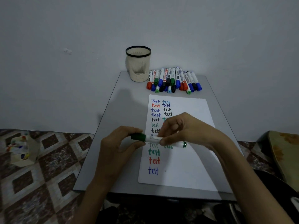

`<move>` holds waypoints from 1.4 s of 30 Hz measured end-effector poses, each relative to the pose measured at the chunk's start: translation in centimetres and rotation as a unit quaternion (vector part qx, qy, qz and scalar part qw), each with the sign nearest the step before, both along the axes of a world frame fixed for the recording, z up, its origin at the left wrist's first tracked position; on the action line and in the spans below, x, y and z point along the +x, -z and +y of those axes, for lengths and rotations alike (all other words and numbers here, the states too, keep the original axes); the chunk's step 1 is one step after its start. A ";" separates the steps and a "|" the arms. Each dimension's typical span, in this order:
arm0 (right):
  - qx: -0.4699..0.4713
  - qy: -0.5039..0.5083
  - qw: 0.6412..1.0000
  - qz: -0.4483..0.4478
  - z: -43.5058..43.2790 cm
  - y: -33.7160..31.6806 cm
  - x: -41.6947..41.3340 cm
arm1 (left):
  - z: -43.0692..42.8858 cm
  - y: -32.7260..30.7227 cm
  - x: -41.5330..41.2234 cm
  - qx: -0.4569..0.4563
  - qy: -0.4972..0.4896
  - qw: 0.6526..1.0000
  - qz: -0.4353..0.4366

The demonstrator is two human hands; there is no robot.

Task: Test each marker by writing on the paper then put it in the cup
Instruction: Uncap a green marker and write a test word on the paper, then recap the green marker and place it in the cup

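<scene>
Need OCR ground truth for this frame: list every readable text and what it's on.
"Test": paper, top of the left column, in blue.
"test": paper, repeated down two columns in blue, red, black, green and light blue; some entries are partly hidden.
Green marker: the barrel label is blurred and unreadable.
Marker row: the barrel print is too small to read.
Cup: no text is visible.

Left hand (pixel 119 143), fingers curled, grips marker (pixel 152 138) at cap end; right hand (pixel 187 130) pinches barrel.
</scene>
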State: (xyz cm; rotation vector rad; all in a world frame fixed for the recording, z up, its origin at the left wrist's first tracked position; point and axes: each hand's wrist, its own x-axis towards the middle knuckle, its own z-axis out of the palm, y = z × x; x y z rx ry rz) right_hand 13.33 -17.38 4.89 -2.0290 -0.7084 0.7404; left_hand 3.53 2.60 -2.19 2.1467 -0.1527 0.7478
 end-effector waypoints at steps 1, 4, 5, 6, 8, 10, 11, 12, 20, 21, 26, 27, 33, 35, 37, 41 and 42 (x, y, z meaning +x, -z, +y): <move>-0.019 -0.007 1.000 -0.008 0.2 -0.5 0.6 | 0.0 0.1 0.0 -0.007 -0.016 1.000 0.018; 0.017 0.075 0.997 -0.019 0.6 -2.1 3.3 | 0.3 1.1 0.5 0.042 -0.086 0.991 0.095; 0.057 0.118 0.991 -0.022 1.0 -2.5 4.4 | 0.4 1.5 0.7 0.085 -0.100 0.984 0.119; 0.101 0.162 0.981 -0.027 1.5 -2.9 5.6 | 0.4 1.9 0.9 0.123 -0.104 0.977 0.140; 0.188 0.240 0.951 -0.043 3.1 -3.6 8.1 | 0.4 2.2 1.0 0.149 -0.103 0.969 0.170; 0.256 0.298 0.917 -0.074 5.2 -4.2 10.7 | 0.3 2.1 1.0 0.140 -0.105 0.969 0.175; 0.289 0.321 0.898 -0.091 6.3 -4.5 11.8 | 0.2 2.0 1.0 0.139 -0.108 0.969 0.173; 0.321 0.340 0.877 -0.110 7.4 -4.8 12.9 | 0.2 2.0 1.0 0.141 -0.111 0.969 0.172; 0.280 0.393 0.821 -0.305 13.4 -5.3 18.7 | 0.2 1.4 1.1 0.147 -0.127 0.960 0.200; 0.254 0.390 0.827 -0.315 13.7 -5.0 19.3 | 0.3 1.3 1.2 0.148 -0.127 0.960 0.203; 0.108 0.342 0.871 -0.334 14.9 -3.6 21.6 | 0.3 1.2 1.2 0.158 -0.131 0.955 0.217; 0.086 0.337 0.877 -0.331 15.2 -3.3 21.8 | 0.3 1.2 1.2 0.154 -0.130 0.955 0.216; 0.087 0.344 0.898 -0.259 16.2 -2.2 22.1 | 0.3 1.3 1.3 0.132 -0.123 0.965 0.190; 0.095 0.336 0.904 -0.247 16.0 -2.4 21.7 | 0.3 1.5 1.3 0.126 -0.122 0.967 0.183; 0.101 0.320 0.912 -0.235 15.9 -2.3 21.4 | 0.3 1.8 1.4 0.115 -0.118 0.971 0.174; 0.061 0.279 0.918 -0.276 15.6 -2.1 20.5 | 0.2 2.0 1.5 0.119 -0.119 0.971 0.167; 0.052 0.278 0.914 -0.290 15.5 -2.1 20.2 | 0.2 1.9 1.4 0.120 -0.122 0.971 0.165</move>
